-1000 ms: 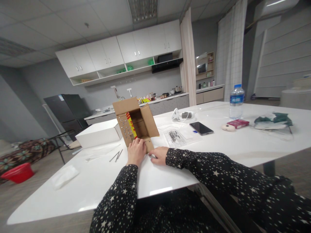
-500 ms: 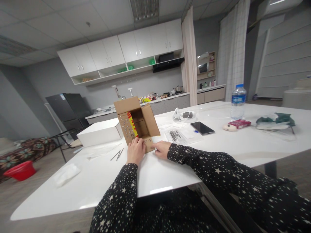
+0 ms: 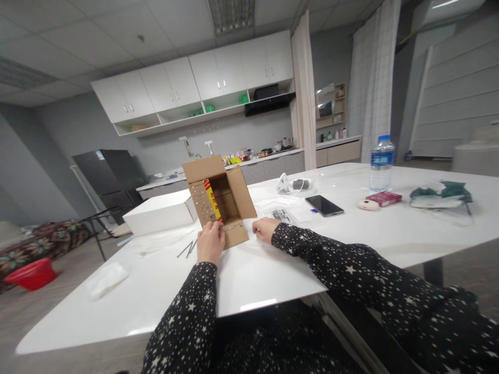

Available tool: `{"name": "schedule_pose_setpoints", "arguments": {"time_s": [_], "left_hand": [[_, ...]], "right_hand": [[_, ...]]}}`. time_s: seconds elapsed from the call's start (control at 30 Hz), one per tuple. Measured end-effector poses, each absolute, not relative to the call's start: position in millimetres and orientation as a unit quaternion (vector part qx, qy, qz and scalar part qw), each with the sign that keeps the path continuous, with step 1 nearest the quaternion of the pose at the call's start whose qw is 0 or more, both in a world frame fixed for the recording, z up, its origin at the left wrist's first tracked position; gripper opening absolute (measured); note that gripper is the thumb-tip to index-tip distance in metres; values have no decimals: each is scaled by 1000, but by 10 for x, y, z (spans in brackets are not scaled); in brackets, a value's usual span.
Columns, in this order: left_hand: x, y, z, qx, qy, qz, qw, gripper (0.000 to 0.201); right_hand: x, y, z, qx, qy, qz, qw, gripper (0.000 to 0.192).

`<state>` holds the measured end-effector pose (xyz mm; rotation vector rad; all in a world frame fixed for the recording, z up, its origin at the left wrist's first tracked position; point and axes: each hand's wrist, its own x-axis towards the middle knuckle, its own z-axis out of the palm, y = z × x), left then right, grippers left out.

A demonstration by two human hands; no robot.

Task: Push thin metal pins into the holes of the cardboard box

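An open cardboard box (image 3: 228,200) faces me on the table, its flaps spread. Small shiny dots and a yellow-and-red printed strip (image 3: 212,200) show on its left flap. More dots run across the front flap (image 3: 236,236), which lies toward me. My left hand (image 3: 211,241) is curled at the lower left of the box, fingers closed on the cardboard edge beside the front flap. Just right of that flap, apart from it, my right hand (image 3: 266,229) rests low over the table with fingers curled in. Whatever it may hold is hidden.
A white box (image 3: 158,214) stands left of the cardboard box, with thin metal sticks (image 3: 188,248) and crumpled white wrap (image 3: 107,279) nearer me. To the right lie a phone (image 3: 324,205), a paper in clear plastic (image 3: 286,215), a red packet (image 3: 384,198) and a water bottle (image 3: 381,163).
My left hand has shifted left along the front flap, uncovering its row of dots. My right hand has drawn back from the flap to the right, its fingers curling in.
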<state>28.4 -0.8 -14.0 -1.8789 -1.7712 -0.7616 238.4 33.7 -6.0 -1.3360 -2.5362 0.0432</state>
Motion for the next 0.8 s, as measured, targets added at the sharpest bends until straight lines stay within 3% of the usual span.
{"name": "schedule_pose_setpoints", "arguments": {"time_s": [0.37, 0.8], "left_hand": [[3, -15, -111, -633, -674, -343, 166, 23], [11, -43, -122, -660, -701, -252, 95, 33]], "right_hand": [[2325, 134, -64, -447, -883, -14, 143, 27], [2162, 96, -257, -400, -901, 12, 167, 27]]}}
